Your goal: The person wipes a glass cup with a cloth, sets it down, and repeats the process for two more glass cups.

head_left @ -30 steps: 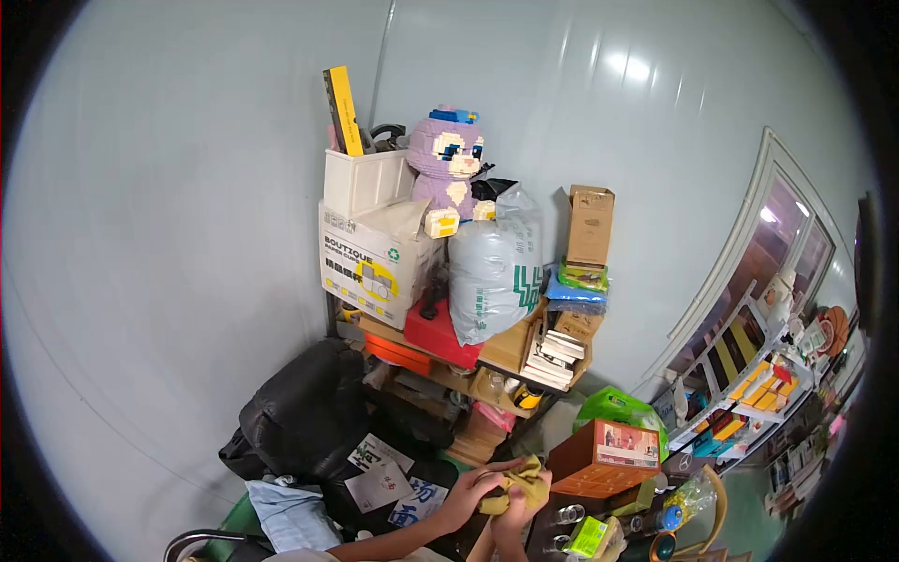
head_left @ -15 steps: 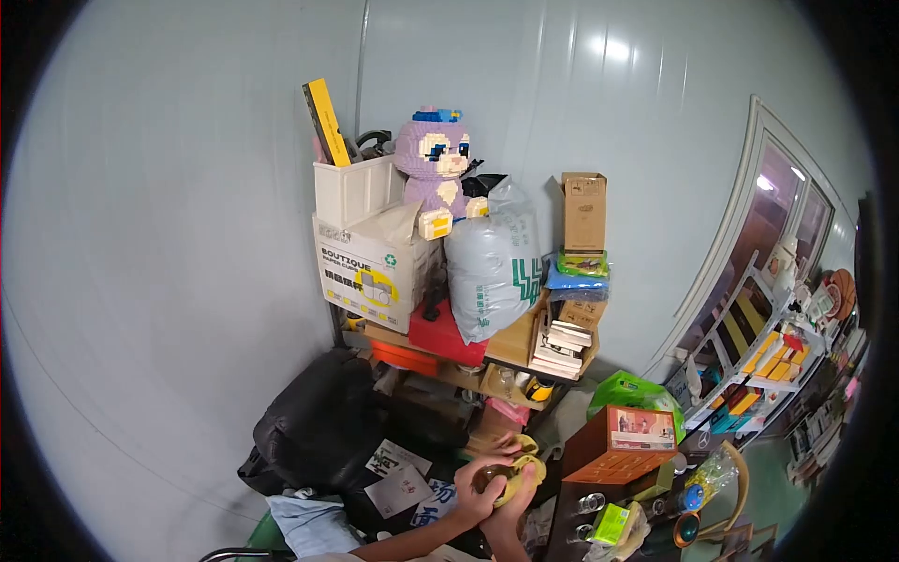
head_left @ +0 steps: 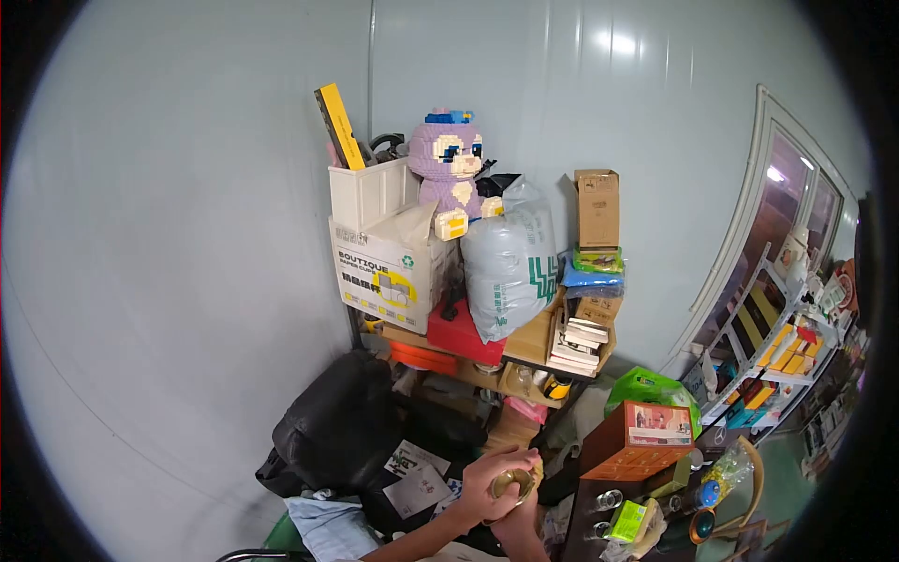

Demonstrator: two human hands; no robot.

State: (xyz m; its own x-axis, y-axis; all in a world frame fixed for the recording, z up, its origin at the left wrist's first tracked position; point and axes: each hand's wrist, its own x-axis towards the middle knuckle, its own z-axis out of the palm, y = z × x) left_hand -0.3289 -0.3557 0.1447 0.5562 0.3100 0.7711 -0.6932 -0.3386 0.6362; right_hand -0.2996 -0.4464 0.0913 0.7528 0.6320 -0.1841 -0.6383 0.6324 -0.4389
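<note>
Low in the view, my two hands are close together around a glass cup [head_left: 511, 484], its round rim tilted toward me. My left hand [head_left: 489, 475] wraps its fingers around the cup from the left and top. My right hand [head_left: 518, 522] is closed beneath and beside the cup, against a yellow cloth [head_left: 537, 473]. Most of the cloth is hidden by the fingers and the cup. Below and left of the hands, printed paper sheets [head_left: 418, 490] lie on a black chair seat.
A black chair [head_left: 328, 421] stands left, with light blue cloth [head_left: 328, 526] nearby. To the right, a dark table holds a reddish-brown box [head_left: 637, 440], glasses [head_left: 609, 499] and a green packet [head_left: 627, 522]. Behind, a shelf carries a grey plastic bag [head_left: 506, 272] and a purple block figure [head_left: 445, 155].
The cup has turned so its open rim faces me more. Less yellow cloth shows now, and my fingers have drawn in around the cup. The whole view has shifted slightly.
</note>
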